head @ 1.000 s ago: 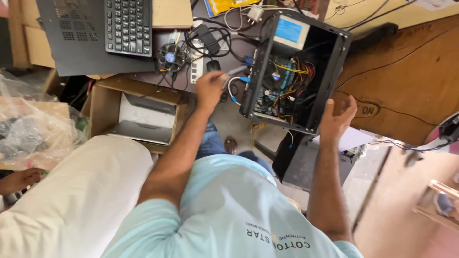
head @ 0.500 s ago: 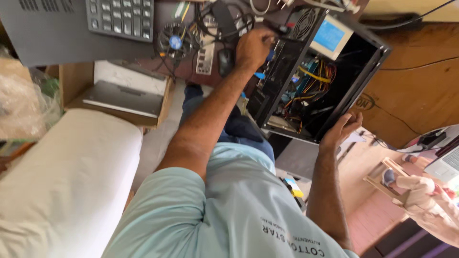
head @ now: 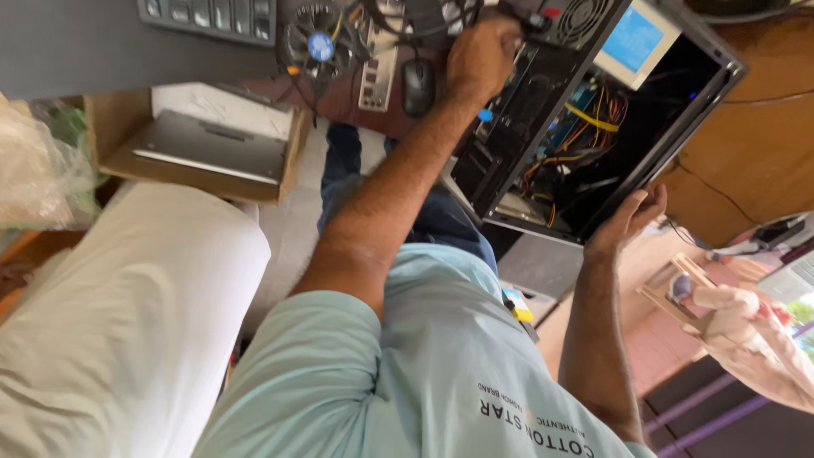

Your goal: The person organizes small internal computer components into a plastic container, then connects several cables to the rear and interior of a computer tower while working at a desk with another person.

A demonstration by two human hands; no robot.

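Observation:
An open black computer case (head: pixel 543 127) stands tilted, with coloured wires (head: pixel 585 127) and a white drive with a blue label (head: pixel 632 38) showing inside. My left hand (head: pixel 483 55) is closed on the case's upper rear corner, beside black cables. The thumb and fingers of my right hand (head: pixel 627 220) grip the case's lower open edge. My light teal shirt (head: pixel 441 373) fills the bottom of the view.
A cooling fan with a blue centre (head: pixel 320 42), a metal port plate (head: pixel 377 76) and a black mouse (head: pixel 417 85) lie left of the case. A keyboard (head: pixel 212 13), a cardboard box holding a silver device (head: pixel 208 148), a white cushion (head: pixel 127 322) and a plastic bag (head: pixel 34 170) are further left.
My left hand has moved from the cables by the case's front to its upper rear corner. The right hand now holds the lower edge, and the case looks more tilted.

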